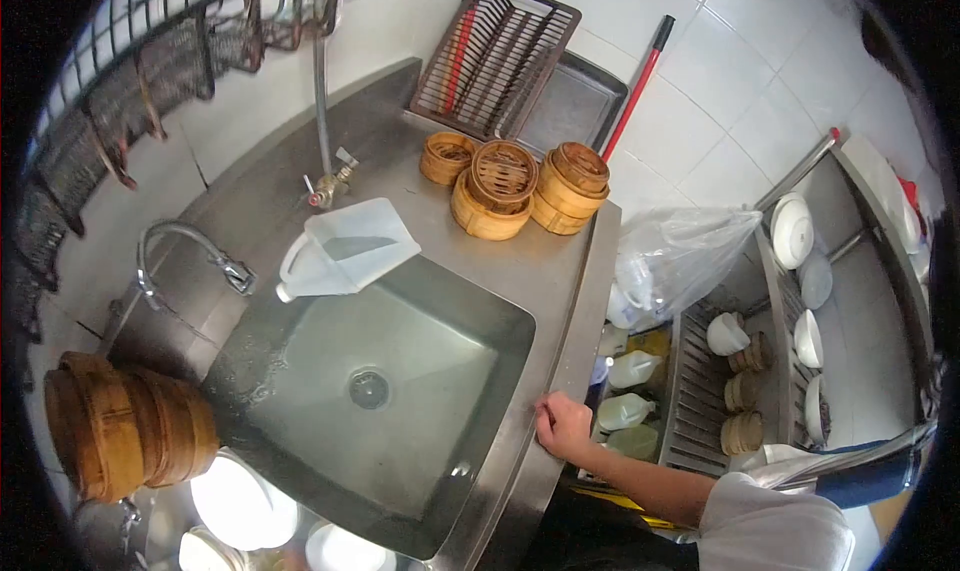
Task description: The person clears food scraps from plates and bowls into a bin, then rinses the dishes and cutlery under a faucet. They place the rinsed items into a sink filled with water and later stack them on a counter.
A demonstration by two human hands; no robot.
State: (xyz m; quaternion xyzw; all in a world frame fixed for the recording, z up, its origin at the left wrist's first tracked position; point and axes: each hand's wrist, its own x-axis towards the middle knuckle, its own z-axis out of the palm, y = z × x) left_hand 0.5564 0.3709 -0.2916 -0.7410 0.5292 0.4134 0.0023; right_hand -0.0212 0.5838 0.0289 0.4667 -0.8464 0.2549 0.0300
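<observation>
My right hand (pixel 563 426) is closed in a fist on the front rim of the steel counter (pixel 575 336), beside the sink; nothing shows in its fingers. My left hand is out of the frame. The sink (pixel 440 371) holds cloudy water, with a round drain (pixel 369 388) visible through it. A translucent plastic jug (pixel 375 231), apparently cut open, lies on its side across the sink's far edge. At the left a curved faucet (pixel 235 271) stands by the basin.
Bamboo steamers (pixel 490 211) stand at the counter's back, more steamers (pixel 130 431) stacked at left near white dishes (pixel 245 501). A dark rack (pixel 495 61) leans on the wall. To the right are plastic jugs (pixel 625 411), a clear bag (pixel 680 261) and shelves with bowls (pixel 808 339).
</observation>
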